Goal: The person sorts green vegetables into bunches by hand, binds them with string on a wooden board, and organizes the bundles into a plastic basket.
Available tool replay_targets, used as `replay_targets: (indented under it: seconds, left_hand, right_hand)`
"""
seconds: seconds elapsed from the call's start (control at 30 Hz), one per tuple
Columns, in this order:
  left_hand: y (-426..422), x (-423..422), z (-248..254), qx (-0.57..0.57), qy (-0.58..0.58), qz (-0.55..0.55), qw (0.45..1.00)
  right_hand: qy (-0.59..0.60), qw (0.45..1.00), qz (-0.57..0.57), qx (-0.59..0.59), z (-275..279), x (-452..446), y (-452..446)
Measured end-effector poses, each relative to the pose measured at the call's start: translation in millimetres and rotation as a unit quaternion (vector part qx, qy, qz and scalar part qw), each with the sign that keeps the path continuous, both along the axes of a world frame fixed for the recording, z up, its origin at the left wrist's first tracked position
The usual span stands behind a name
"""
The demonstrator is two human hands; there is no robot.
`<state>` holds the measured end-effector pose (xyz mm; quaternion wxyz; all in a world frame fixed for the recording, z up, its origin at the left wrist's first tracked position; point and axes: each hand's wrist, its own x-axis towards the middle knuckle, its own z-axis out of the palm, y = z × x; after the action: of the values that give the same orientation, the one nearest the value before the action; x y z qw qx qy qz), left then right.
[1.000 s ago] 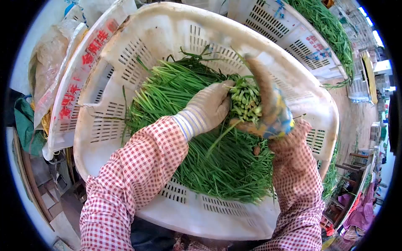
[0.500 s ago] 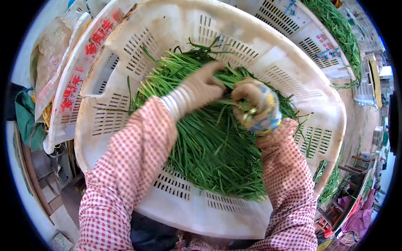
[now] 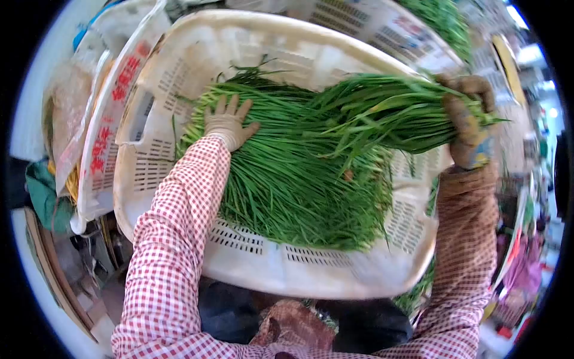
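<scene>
A white slotted basket (image 3: 341, 287) holds a thick layer of long green leafy stalks (image 3: 281, 173). My left hand (image 3: 229, 122), in a pale knit glove, lies on the stalks at the left with its fingers spread. At the upper right my right hand (image 3: 469, 119), in a stained glove with a blue and yellow cuff, is wrapped round the stem ends of a bunch of green stalks (image 3: 394, 113). The leaves of that bunch stretch left from the hand and hang over the right part of the layer.
Another white basket with red writing (image 3: 106, 140) leans along the left side, near a clear plastic bag (image 3: 69, 107) and a green cloth (image 3: 46, 194). Behind stands a further white basket (image 3: 388, 30) with more greens (image 3: 445, 24). Purple cloth (image 3: 523, 266) is at the far right.
My right hand has moved right and up, drawing the bunch out lengthwise. My left hand has left the middle, moved left and spread flat on the stalks.
</scene>
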<state>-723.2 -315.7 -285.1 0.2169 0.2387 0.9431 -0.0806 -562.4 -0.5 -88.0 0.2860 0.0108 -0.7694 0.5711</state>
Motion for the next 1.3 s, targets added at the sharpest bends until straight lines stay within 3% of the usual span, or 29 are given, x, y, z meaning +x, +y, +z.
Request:
replay_targets:
  seconds: [0.03,0.1,0.13,0.23,0.33,0.4,0.43,0.5,0.57,0.67,0.7,0.77,0.8,0.83,0.9,1.0,1.07,1.1,1.17,1.27,1.3]
  left_hand:
    - [7.2,-0.9,13.5,0.009,0.007,-0.022,1.000]
    - [14.1,10.9,44.3,-0.093,-0.042,0.016,0.995]
    - [13.2,24.2,63.0,-0.089,-0.036,0.002,0.995]
    - [8.2,59.3,117.6,0.021,-0.029,-0.048,0.998]
    - [8.0,122.3,179.0,0.231,-0.120,-0.105,0.960]
    - [19.2,181.9,230.6,0.367,-0.255,-0.165,0.879]
    - [26.3,214.1,240.4,0.437,-0.316,-0.221,0.813]
    - [26.2,284.3,305.0,0.400,-0.466,-0.263,0.745]
    - [36.9,339.1,324.8,0.388,-0.601,-0.332,0.615]
    - [51.5,417.9,329.0,0.307,-0.849,-0.211,0.376]
    - [57.6,443.1,329.0,0.301,-0.847,-0.217,0.380]
    - [59.5,481.3,330.9,0.312,-0.913,-0.088,0.247]
    - [59.9,490.5,329.7,0.305,-0.915,-0.088,0.248]
    - [61.1,495.7,328.8,0.302,-0.929,-0.021,0.213]
    - [65.6,496.4,321.7,0.291,-0.939,0.053,0.177]
    - [62.0,487.7,310.9,0.362,-0.919,0.031,0.152]
    - [66.3,486.7,284.5,0.410,-0.902,0.028,-0.132]
    - [57.8,476.5,279.9,0.357,-0.914,0.030,-0.191]
    - [36.8,451.6,273.2,0.243,-0.951,0.054,-0.182]
    - [32.1,440.5,255.3,0.236,-0.958,0.091,-0.134]
    - [34.0,439.7,253.7,0.297,-0.949,0.104,-0.007]
  right_hand:
    - [-0.008,0.997,-0.069,0.028,29.2,28.9,13.1]
    - [-0.012,0.973,-0.190,0.129,92.9,100.2,35.2]
    - [0.023,0.971,-0.178,0.156,120.3,143.8,60.3]
    - [0.095,0.945,-0.274,0.153,176.9,261.2,70.7]
    - [0.047,0.888,-0.415,0.195,204.3,338.9,73.3]
    - [0.057,0.837,-0.509,0.192,216.8,371.7,49.2]
    - [0.080,0.832,-0.518,0.182,228.2,388.3,34.7]
    - [0.169,0.873,-0.444,0.110,249.1,405.4,9.8]
    - [0.248,0.889,-0.370,0.103,262.2,431.0,-2.4]
    - [0.289,0.865,-0.394,0.118,280.9,452.6,-52.0]
    - [0.286,0.848,-0.413,0.169,277.0,462.5,-55.4]
    - [0.277,0.853,-0.396,0.195,274.3,468.6,-86.6]
    - [0.296,0.857,-0.369,0.206,269.7,464.6,-106.0]
    - [0.306,0.869,-0.323,0.216,264.6,462.5,-122.4]
    - [0.278,0.842,-0.310,0.342,249.6,460.9,-142.3]
    - [0.130,0.854,-0.222,0.452,233.4,450.3,-196.4]
    - [0.049,0.841,-0.148,0.519,217.1,440.4,-223.3]
    - [0.037,0.844,-0.138,0.518,194.4,434.1,-238.1]
    - [0.044,0.819,-0.099,0.564,150.3,424.0,-253.9]
    - [0.116,0.852,-0.026,0.510,129.4,408.1,-264.1]
    - [0.123,0.855,-0.028,0.503,125.7,403.5,-263.1]
